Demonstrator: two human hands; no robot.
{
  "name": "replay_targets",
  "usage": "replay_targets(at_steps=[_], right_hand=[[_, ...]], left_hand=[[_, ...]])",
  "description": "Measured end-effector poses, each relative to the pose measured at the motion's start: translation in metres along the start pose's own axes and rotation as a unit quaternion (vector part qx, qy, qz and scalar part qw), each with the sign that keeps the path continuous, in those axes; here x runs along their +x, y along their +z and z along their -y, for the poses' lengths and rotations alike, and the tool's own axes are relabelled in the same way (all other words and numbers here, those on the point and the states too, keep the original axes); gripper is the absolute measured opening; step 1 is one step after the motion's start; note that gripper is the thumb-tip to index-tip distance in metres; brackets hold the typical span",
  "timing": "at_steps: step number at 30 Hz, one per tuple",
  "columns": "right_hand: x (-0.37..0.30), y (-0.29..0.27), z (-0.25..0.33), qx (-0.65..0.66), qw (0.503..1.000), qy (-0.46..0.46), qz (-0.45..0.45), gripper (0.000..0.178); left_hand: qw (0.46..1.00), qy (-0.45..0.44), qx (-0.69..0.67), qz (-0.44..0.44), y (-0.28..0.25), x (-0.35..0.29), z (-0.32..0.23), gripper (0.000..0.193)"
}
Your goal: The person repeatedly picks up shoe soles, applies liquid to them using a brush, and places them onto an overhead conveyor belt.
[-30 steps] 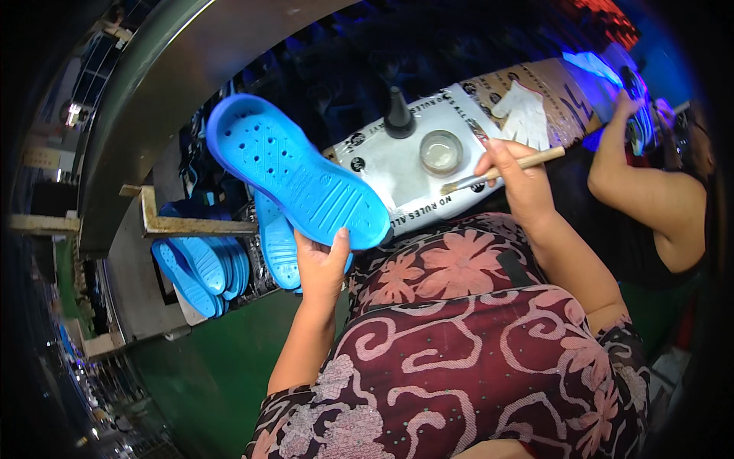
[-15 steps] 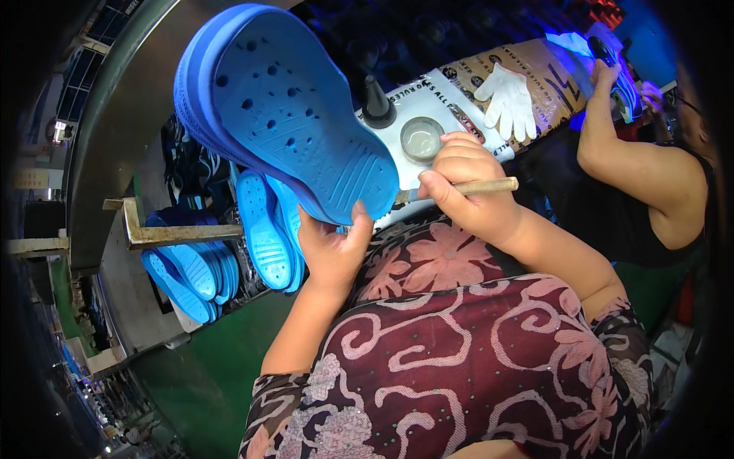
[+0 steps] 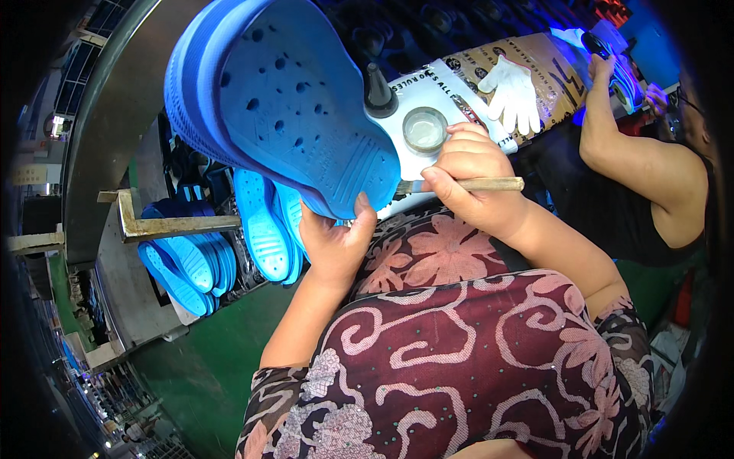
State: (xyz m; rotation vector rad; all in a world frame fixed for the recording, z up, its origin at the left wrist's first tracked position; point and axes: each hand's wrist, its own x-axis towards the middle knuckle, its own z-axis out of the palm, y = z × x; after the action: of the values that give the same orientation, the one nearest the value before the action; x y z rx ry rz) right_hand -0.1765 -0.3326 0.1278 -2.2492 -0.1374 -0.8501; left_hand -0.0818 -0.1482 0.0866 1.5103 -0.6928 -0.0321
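A blue shoe sole with small holes in its footbed fills the upper left, tilted up. My left hand grips its near end, thumb on the inner face and fingers hidden beneath. My right hand is closed round a paintbrush with a wooden handle. The bristles touch or nearly touch the sole's right edge; which one, I cannot make out. Just beyond my right hand stands a round glass jar holding a clear or whitish liquid.
Light-blue soles and a further stack of them rest at left beside a metal bracket. A black cone-shaped bottle and a white glove lie on the printed, wrapped surface. Another person works at right.
The blue sole has shifted slightly up and left and looks nearer. My right hand and the paintbrush stay by its edge, a touch farther right.
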Motion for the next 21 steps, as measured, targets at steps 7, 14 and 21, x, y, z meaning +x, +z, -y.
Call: replay_targets(at_steps=[7,14,21], right_hand=[[0.001,-0.003,0.003,0.007,1.000,-0.001,-0.017,0.021],[-0.002,-0.007,0.006,-0.028,0.999,0.008,0.020,0.019],[-0.001,0.002,0.008,-0.004,1.000,-0.014,-0.006,0.021]], left_hand=[[0.999,0.029,0.011,-0.019,0.003,-0.003,0.004,0.043],[0.993,0.103,0.055,-0.023,0.004,-0.004,0.008,0.041],[0.992,0.118,0.037,-0.033,0.007,-0.003,0.011,0.042]])
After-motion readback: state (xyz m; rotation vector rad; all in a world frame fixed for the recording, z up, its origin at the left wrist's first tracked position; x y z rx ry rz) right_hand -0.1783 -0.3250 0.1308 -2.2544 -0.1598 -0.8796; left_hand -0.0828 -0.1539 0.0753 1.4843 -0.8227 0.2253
